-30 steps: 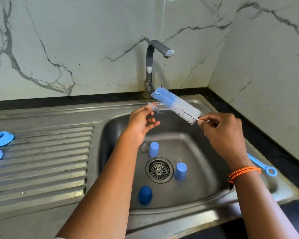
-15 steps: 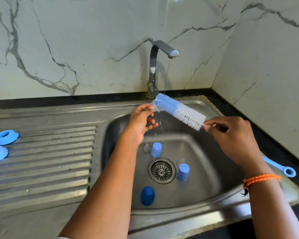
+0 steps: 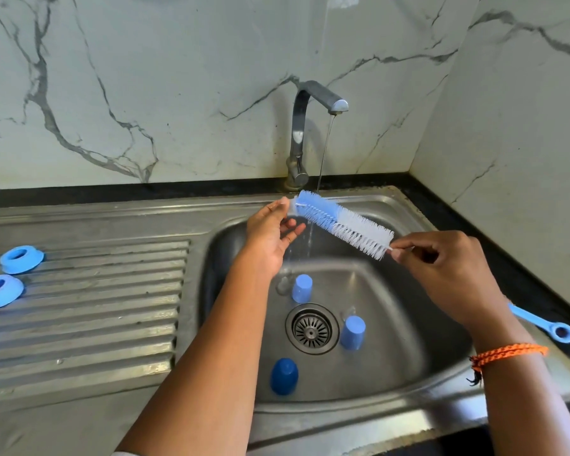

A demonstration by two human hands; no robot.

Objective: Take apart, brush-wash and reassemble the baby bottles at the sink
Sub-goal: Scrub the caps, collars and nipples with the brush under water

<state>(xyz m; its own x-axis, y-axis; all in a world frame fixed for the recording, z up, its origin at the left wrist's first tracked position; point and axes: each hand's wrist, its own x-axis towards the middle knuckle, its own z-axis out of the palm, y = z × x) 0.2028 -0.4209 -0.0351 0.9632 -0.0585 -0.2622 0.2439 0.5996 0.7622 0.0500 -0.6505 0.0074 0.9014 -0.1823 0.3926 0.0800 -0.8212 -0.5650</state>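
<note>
My left hand point(image 3: 270, 228) pinches a small clear teat point(image 3: 292, 209) under the running tap point(image 3: 303, 133). My right hand point(image 3: 441, 268) grips the wire stem of a blue-and-white bottle brush point(image 3: 343, 223), whose blue tip touches the teat. The brush's blue loop handle point(image 3: 560, 332) sticks out behind my right wrist. In the sink basin point(image 3: 392, 324) stand two light blue caps point(image 3: 301, 287) point(image 3: 352, 332) and a dark blue cap point(image 3: 283, 376). Clear parts lie beside the light blue caps, too faint to name.
Two blue screw rings point(image 3: 22, 258) point(image 3: 0, 289) lie on the ribbed drainboard point(image 3: 96, 307) at the left. A thin water stream falls past the brush toward the drain point(image 3: 311, 329). Marble walls close the back and right.
The brush tip has come up against the teat in my left hand, and both hands have shifted slightly right under the stream.
</note>
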